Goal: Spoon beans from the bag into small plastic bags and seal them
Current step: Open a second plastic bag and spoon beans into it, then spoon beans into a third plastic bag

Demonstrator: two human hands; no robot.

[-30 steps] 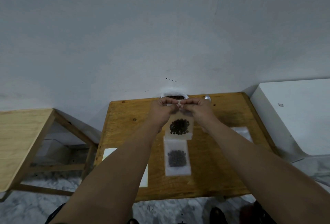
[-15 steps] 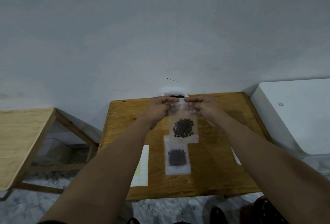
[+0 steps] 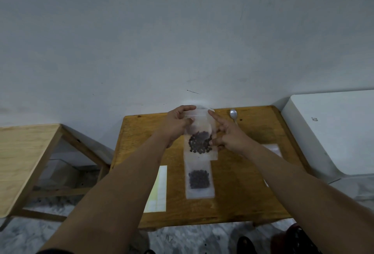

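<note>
Head view, the only one: the person holds a small plastic bag (image 3: pixel 199 127) upright above the far middle of the wooden table (image 3: pixel 242 183), with its load of dark beans (image 3: pixel 200 144) settled in the lower half. The left hand (image 3: pixel 177 125) pinches the bag's top left corner between thumb and forefinger. The right hand (image 3: pixel 229 137) has its fingers stretched out rather than curled; the forefinger reaches to the top right corner of the mouth and the others touch the bag's right edge. A second bag (image 3: pixel 199 181), already filled, lies flat on the table just nearer than the held one. The spoon (image 3: pixel 233 114) rests at the far edge, right of the hands and apart from them. Only a white rim of the big source bag (image 3: pixel 204 108) shows behind the held bag. A pale sheet (image 3: pixel 157 189) lies on the near left, and what seem to be empty bags (image 3: pixel 272 148) lie on the right. The filling of this bag looks done, so sealing is probably the step in hand. Whether the strip is closed along its whole length cannot be told. The next move likely calls for laying the bag beside the finished one.
</note>
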